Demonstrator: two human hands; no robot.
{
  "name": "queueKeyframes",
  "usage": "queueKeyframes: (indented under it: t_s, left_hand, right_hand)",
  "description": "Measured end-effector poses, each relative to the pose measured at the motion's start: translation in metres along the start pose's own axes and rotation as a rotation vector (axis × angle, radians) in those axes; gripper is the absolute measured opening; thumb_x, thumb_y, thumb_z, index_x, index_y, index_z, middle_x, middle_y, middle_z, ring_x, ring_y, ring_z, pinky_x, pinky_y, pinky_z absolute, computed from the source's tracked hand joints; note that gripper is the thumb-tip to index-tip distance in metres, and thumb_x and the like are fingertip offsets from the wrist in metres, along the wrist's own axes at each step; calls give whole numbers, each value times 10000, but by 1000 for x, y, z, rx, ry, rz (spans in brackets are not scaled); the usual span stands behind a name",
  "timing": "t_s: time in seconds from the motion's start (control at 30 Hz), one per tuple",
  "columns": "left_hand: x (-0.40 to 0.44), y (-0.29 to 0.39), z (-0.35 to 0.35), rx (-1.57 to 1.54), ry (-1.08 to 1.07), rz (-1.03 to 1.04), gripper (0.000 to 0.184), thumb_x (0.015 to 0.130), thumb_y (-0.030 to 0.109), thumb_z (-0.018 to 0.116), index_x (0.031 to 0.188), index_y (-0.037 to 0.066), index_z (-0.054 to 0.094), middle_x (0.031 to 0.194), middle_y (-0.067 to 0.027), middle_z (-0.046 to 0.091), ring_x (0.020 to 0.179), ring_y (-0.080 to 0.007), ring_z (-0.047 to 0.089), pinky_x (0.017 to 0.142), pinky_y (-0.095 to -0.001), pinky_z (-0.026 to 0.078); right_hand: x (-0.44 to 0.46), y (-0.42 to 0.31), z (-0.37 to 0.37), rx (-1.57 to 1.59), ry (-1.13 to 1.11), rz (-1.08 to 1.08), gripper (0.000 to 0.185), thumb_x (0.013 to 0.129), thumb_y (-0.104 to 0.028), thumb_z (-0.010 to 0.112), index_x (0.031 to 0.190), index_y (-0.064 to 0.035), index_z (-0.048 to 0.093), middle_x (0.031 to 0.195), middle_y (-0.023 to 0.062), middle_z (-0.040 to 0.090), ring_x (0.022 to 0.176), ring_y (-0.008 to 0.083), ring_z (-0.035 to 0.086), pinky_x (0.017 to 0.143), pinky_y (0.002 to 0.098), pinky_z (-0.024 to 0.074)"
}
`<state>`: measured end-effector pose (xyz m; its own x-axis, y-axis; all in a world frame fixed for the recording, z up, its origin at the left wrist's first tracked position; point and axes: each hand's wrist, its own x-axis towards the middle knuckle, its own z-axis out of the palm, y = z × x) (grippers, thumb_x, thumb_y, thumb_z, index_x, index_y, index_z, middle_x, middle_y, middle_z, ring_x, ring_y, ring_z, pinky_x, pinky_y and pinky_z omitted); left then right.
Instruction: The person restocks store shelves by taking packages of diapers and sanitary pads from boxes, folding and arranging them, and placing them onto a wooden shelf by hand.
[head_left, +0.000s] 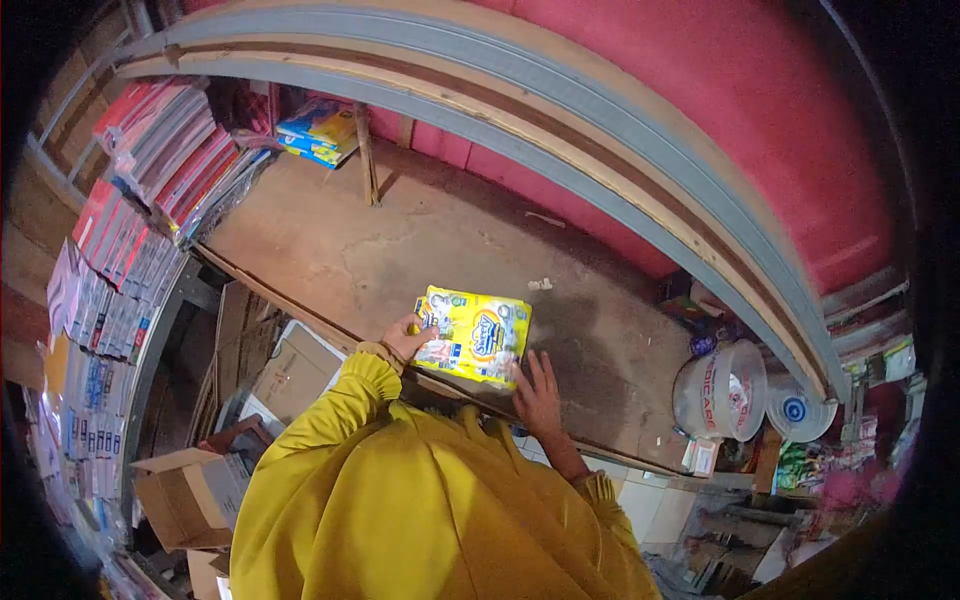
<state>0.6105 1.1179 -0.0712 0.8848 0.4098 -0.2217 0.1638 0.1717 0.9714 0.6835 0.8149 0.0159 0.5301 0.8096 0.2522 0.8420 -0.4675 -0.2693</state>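
Observation:
A yellow diaper pack point(478, 337) with blue "Sweety" lettering lies flat near the front edge of a brown wooden shelf board point(330, 235). At the pack's left edge, my left hand point(404, 338) grips it, thumb on the top face and the other fingers partly hidden. My right hand point(539, 396) is beside the lower right corner, its fingers stretched out and apart. The fingertips are at or very close to the pack's side; I cannot tell if they press on it. Both arms are in loose yellow sleeves.
Stacked packs and books point(165, 140) line the left. Blue-yellow packages point(318, 130) lie at the back beside a wooden post point(367, 155). A clear plastic tub point(718, 392) and its round lid point(798, 410) stand right. An upper beam point(560, 130) arches overhead. An open carton point(185, 500) sits below left.

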Motion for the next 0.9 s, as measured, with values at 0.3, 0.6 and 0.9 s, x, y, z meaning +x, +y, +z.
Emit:
queueKeyframes:
  t_s: [0.3, 0.6, 0.9]
  left_hand:
    - [-10, 99, 4, -336, 148, 251, 513, 778, -11, 694, 1249, 18, 492, 1105, -123, 572, 963, -143, 573, 824, -264, 491]
    - [-3, 70, -28, -481, -53, -204, 303, 894, 126, 566, 1177, 18, 566, 1019, -92, 644, 855, -178, 653, 693, -287, 570]
    - [14, 41, -25, -469, 25, -357, 372, 926, 319, 467, 1172, 59, 568, 1033, -87, 641, 788, -177, 642, 622, -286, 561]
  right_hand:
    - [93, -11, -35, 323, 132, -48, 446, 805, -51, 609, 1242, -115, 547, 1190, 112, 574, 1040, 277, 580, 850, 357, 494]
    - [118, -31, -58, 263, -51, 44, 346, 872, -73, 516, 1212, -103, 573, 1273, 153, 501, 1090, 298, 546, 911, 364, 451]
    - [125, -41, -17, -183, -247, -120, 968, 654, -597, 683, 1429, -171, 289, 1456, 163, 250, 1268, 388, 312, 1011, 557, 268]
